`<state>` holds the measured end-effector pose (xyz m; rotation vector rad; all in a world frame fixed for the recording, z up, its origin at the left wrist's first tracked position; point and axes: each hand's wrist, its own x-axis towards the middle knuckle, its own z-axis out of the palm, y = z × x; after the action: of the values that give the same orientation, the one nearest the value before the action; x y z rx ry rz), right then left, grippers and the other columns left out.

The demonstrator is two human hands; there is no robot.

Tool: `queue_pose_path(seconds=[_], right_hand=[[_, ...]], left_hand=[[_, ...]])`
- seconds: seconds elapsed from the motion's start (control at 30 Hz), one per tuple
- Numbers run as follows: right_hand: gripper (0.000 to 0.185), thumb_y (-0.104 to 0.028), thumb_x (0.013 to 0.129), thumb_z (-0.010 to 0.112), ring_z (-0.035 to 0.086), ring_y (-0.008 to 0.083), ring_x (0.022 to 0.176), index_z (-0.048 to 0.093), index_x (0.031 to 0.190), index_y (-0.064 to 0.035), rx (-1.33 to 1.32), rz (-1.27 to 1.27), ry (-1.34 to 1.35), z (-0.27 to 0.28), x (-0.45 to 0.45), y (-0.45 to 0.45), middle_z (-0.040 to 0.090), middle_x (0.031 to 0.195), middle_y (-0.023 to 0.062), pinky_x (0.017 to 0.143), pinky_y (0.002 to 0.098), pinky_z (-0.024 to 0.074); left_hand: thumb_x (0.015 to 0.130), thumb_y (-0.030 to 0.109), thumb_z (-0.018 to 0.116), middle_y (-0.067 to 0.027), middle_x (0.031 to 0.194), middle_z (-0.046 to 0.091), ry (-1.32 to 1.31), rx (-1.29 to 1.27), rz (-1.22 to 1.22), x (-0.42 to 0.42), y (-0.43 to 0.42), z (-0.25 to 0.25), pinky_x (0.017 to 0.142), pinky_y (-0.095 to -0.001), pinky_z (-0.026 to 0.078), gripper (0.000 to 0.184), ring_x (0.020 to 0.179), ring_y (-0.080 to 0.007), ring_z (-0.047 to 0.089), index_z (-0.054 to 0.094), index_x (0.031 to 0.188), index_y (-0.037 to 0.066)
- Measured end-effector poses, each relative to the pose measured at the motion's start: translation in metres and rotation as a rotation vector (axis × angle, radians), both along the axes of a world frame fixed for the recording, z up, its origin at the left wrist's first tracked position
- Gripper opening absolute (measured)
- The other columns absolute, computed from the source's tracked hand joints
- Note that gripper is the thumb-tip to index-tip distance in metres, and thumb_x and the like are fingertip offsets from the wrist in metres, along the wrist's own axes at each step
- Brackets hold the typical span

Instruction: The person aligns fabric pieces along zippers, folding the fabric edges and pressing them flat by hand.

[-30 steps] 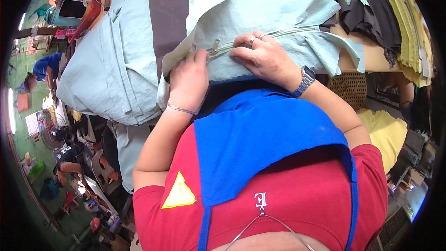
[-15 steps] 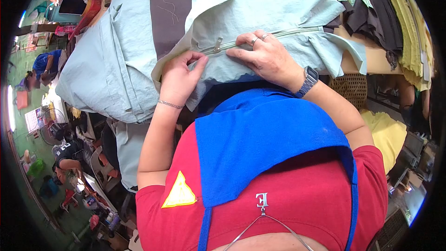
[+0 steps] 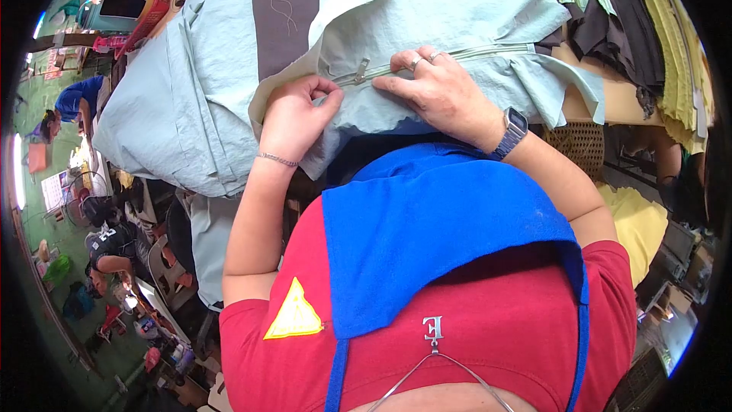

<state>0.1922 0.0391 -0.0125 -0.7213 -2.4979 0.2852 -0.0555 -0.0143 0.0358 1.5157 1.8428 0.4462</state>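
Note:
A large pale blue cloth piece (image 3: pixel 221 69) lies across the table, with a zipper (image 3: pixel 480 51) running along its near part. The zipper's metal slider (image 3: pixel 361 70) sits between my two hands. My left hand (image 3: pixel 299 118) is closed, thumb against curled fingers, pinching the cloth near the zipper's left end; its fingertips are partly hidden. A folded-over flap of the cloth stands up beside that hand. To the right of the slider, my right hand (image 3: pixel 446 99) presses bent fingers and thumb onto the cloth along the zipper, gripping it there.
A dark grey strip (image 3: pixel 284 15) with loose threads lies on the cloth. Dark stacked fabric (image 3: pixel 629 27) and yellow-green pieces (image 3: pixel 675 46) are at the table's right end. A red basket (image 3: pixel 152 11) stands at the far left. Other people (image 3: pixel 114 244) sit further off on the left.
My left fingers have curled in more, with the thumb drawn closer to them. The right hand stays almost in place, and the cloth has barely shifted.

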Motion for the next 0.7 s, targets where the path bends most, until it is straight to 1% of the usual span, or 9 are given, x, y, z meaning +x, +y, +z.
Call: queue_pose_path(seconds=[0.23, 0.33, 0.43, 0.53, 0.63, 0.7], right_hand=[[0.034, -0.016, 0.090, 0.054, 0.061, 0.0242, 0.102, 0.068, 0.121, -0.0191, 0.102, 0.043, -0.080, 0.011, -0.018, -0.007, 0.063, 0.117, 0.0072, 0.079, 0.0379, 0.0486], [0.035, -0.015, 0.090, 0.055, 0.061, 0.0238, 0.102, 0.068, 0.122, -0.0189, 0.087, 0.033, -0.116, 0.010, -0.022, -0.008, 0.063, 0.117, 0.0074, 0.077, 0.0378, 0.0480], [0.035, -0.015, 0.090, 0.055, 0.061, 0.0235, 0.102, 0.069, 0.122, -0.0186, 0.054, 0.038, -0.135, 0.011, -0.021, -0.007, 0.064, 0.117, 0.0074, 0.076, 0.0383, 0.0478], [0.036, -0.015, 0.089, 0.055, 0.060, 0.0232, 0.101, 0.069, 0.122, -0.0186, 0.056, 0.030, -0.134, 0.013, -0.022, -0.008, 0.064, 0.118, 0.0071, 0.074, 0.0385, 0.0477], [0.036, -0.014, 0.089, 0.055, 0.061, 0.0229, 0.101, 0.069, 0.122, -0.0190, 0.045, 0.031, -0.131, 0.014, -0.022, -0.007, 0.064, 0.118, 0.0068, 0.073, 0.0387, 0.0475], [0.035, -0.014, 0.089, 0.055, 0.061, 0.0228, 0.101, 0.069, 0.121, -0.0195, 0.043, 0.026, -0.134, 0.013, -0.022, -0.008, 0.064, 0.118, 0.0066, 0.073, 0.0389, 0.0474]], left_hand=[[0.090, 0.024, 0.073, -0.0057, 0.079, 0.071, 0.033, 0.047, -0.029, -0.001, 0.001, -0.003, 0.066, -0.0290, 0.051, 0.027, 0.070, -0.0104, 0.062, 0.073, 0.098, -0.001], [0.088, 0.028, 0.071, -0.0142, 0.080, 0.073, 0.070, 0.100, -0.040, -0.001, -0.001, 0.001, 0.068, -0.0364, 0.053, 0.027, 0.067, -0.0225, 0.069, 0.074, 0.096, 0.003], [0.089, 0.028, 0.070, -0.0139, 0.080, 0.073, 0.062, 0.103, -0.065, -0.004, -0.004, 0.007, 0.068, -0.0369, 0.054, 0.025, 0.067, -0.0236, 0.069, 0.075, 0.097, 0.005], [0.090, 0.027, 0.069, -0.0128, 0.078, 0.073, 0.184, 0.075, -0.075, -0.004, -0.003, 0.010, 0.068, -0.0372, 0.054, 0.024, 0.067, -0.0260, 0.070, 0.075, 0.096, 0.005], [0.090, 0.026, 0.071, -0.0126, 0.081, 0.073, 0.236, 0.118, -0.107, -0.004, 0.000, 0.010, 0.069, -0.0320, 0.053, 0.027, 0.069, -0.0188, 0.068, 0.074, 0.100, 0.001], [0.089, 0.026, 0.071, -0.0133, 0.081, 0.073, 0.204, 0.050, -0.108, -0.005, 0.002, 0.012, 0.070, -0.0339, 0.054, 0.026, 0.069, -0.0211, 0.069, 0.074, 0.100, 0.002]])
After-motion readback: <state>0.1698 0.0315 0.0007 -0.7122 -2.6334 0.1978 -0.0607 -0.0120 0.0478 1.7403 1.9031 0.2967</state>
